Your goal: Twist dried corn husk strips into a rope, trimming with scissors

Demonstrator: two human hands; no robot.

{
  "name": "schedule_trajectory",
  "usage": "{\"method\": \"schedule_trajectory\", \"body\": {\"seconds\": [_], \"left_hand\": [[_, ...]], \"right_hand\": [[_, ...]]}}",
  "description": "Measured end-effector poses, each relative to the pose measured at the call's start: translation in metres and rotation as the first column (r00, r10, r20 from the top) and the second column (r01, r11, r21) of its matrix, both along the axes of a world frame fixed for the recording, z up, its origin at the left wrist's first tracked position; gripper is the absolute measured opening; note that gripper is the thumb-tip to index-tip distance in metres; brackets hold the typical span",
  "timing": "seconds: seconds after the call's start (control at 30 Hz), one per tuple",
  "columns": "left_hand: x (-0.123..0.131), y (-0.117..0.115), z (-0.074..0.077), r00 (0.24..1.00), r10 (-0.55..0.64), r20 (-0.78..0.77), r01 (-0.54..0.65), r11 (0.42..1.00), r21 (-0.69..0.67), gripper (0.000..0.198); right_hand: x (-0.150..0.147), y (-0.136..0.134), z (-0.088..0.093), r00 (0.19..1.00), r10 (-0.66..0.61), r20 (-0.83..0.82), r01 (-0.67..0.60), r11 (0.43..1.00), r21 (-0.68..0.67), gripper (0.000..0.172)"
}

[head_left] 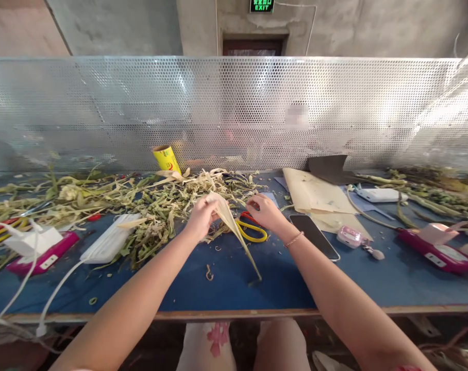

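My left hand (201, 218) is closed, pinching the broad upper end of a long pale dried leaf (229, 219). From there the leaf narrows into a thin greenish stem that slants down to the right over the blue table. My right hand (264, 210) is raised a little to the right, its fingers curled together; anything between the fingertips is too small to make out. Below and between the hands lie scissors (253, 233) with yellow and red handles, their blades hidden. Behind my left hand spreads a heap of withered leaves and stalks (156, 221).
A white power bank (110, 239) and a magenta power strip (44, 255) with cables lie left. At right are a phone (315, 237), pink earphone case (350, 236), tan paper (319, 193) and another magenta strip (437, 250). A perforated metal screen (141, 108) stands behind.
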State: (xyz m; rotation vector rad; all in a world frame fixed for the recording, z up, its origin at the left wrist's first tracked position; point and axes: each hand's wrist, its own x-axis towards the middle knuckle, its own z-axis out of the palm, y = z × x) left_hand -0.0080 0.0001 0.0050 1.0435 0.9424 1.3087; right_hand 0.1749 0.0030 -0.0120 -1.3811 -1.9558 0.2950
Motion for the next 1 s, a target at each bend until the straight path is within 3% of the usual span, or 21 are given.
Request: {"method": "schedule_trajectory", "body": {"seconds": [0.07,0.13,0.23,0.3,0.43,0.6,0.7,0.8,1.0], "left_hand": [[-0.011,0.008,0.009,0.994,0.078,0.079,-0.079,0.997,0.006,0.011],[-0.022,0.016,0.017,0.983,0.137,0.124,-0.141,0.99,0.022,0.006],[-0.033,0.022,0.024,0.962,0.257,0.095,-0.26,0.965,0.024,0.006],[-0.037,0.023,0.026,0.961,0.274,0.037,-0.275,0.96,0.05,0.005],[-0.039,0.022,0.025,0.973,0.168,-0.157,-0.143,0.977,0.16,0.01],[-0.039,0.024,0.012,0.897,0.001,-0.441,0.048,0.994,0.1,0.018],[-0.037,0.026,0.004,0.82,-0.011,-0.573,0.067,0.995,0.076,0.021],[-0.035,0.025,0.002,0.756,-0.024,-0.654,0.087,0.994,0.065,0.023],[-0.033,0.023,0.001,0.775,0.049,-0.631,0.016,0.995,0.097,0.023]], "right_hand": [[0.007,-0.002,-0.001,0.975,-0.089,0.204,0.099,0.994,-0.036,0.019],[0.006,-0.005,-0.004,0.932,-0.069,0.355,0.115,0.987,-0.109,0.027],[-0.002,-0.011,-0.007,0.875,0.01,0.484,0.103,0.973,-0.205,0.03],[-0.007,-0.012,-0.008,0.856,0.017,0.516,0.118,0.966,-0.229,0.031],[-0.011,-0.009,-0.012,0.876,-0.013,0.482,0.157,0.953,-0.259,0.034],[-0.007,-0.005,-0.014,0.904,-0.037,0.426,0.172,0.943,-0.285,0.027],[0.001,-0.005,-0.01,0.9,-0.095,0.426,0.213,0.947,-0.239,0.023],[0.009,-0.001,-0.005,0.92,-0.165,0.355,0.249,0.946,-0.206,0.03],[0.017,0.008,-0.005,0.977,-0.104,0.188,0.15,0.957,-0.249,0.042]]}}
